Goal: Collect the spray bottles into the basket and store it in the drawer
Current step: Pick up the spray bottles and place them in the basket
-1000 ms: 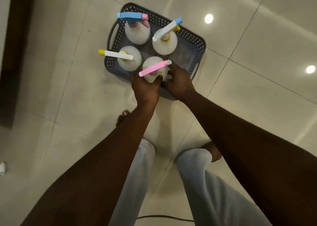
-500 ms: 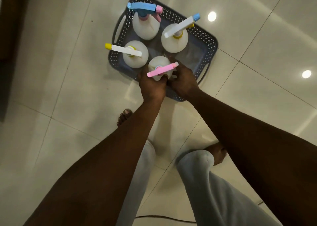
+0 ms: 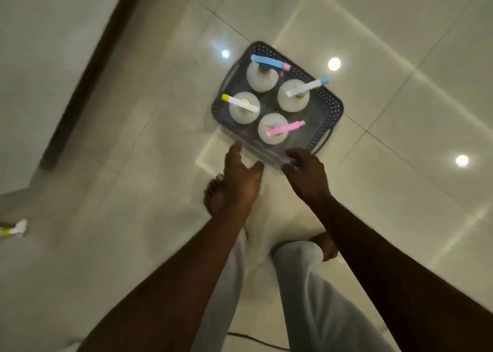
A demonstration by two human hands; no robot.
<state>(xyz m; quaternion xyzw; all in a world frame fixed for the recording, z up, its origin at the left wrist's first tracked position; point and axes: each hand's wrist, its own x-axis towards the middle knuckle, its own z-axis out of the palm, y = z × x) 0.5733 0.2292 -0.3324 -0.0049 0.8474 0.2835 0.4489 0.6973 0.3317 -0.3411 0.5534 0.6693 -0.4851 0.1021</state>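
Right hand (image 3: pixel 306 175) grip curled on basket (image 3: pixel 329 111) rim; left hand (image 3: pixel 240 178) spread — empty.

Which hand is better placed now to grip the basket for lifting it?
The right hand: its fingers already curl at the near rim of the basket. The left hand is open and apart from the rim, though close.
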